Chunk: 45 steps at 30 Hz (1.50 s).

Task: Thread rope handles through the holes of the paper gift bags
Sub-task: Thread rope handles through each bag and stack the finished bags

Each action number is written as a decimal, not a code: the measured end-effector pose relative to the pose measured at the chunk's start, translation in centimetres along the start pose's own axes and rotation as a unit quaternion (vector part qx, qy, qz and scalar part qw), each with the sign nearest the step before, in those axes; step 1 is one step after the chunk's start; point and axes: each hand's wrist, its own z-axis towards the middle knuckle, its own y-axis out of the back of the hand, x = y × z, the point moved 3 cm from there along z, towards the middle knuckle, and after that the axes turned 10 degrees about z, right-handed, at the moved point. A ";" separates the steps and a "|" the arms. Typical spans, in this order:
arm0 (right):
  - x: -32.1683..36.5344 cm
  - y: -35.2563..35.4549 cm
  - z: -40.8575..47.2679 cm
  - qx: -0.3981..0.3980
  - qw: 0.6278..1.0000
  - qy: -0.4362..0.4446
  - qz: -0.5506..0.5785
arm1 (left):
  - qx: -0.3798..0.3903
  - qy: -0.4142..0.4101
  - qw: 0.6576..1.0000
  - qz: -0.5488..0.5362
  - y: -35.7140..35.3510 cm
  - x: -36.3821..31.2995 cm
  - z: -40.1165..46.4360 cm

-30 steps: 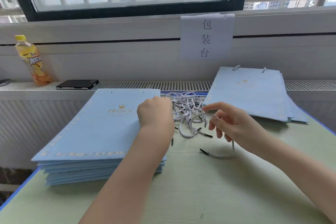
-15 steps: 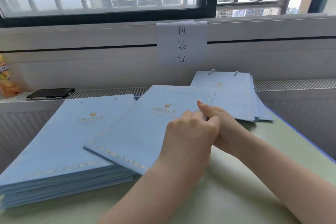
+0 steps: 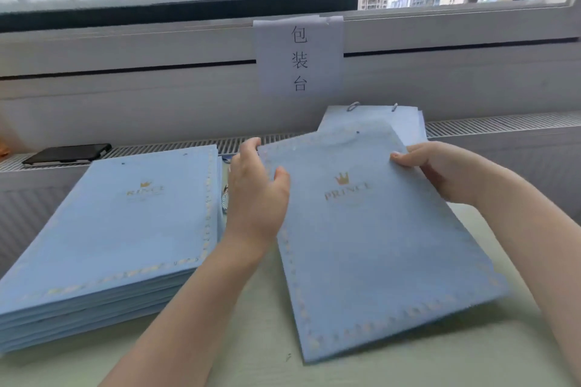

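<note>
A flat light-blue paper gift bag (image 3: pixel 371 248) with a gold crown and "PRINCE" print lies slanted on the table in front of me. My left hand (image 3: pixel 256 195) grips its left edge near the top, thumb on the face. My right hand (image 3: pixel 440 171) holds its upper right edge. One small hole shows near the bag's top edge. A stack of the same flat bags (image 3: pixel 119 229) sits to the left. Behind the held bag lies a pile of bags with rope handles (image 3: pixel 405 122) fitted. A bit of loose rope (image 3: pixel 224 201) peeks out beside my left hand; the remainder is hidden.
A black phone (image 3: pixel 67 154) lies on the vent ledge at the back left. A paper sign (image 3: pixel 300 55) is taped to the wall under the window. The pale green table (image 3: pixel 251 352) extends toward me between the stack and the held bag.
The top bag left the stack and moved right, over the rope pile, now held at both sides. My right hand moved from the ropes to the bag's right edge. The camera turned right.
</note>
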 end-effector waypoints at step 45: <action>2.5 -5.7 -3.0 0.028 0.938 0.343 -0.036 | 0.096 -0.080 0.985 -0.119 -2.2 -1.0 -2.0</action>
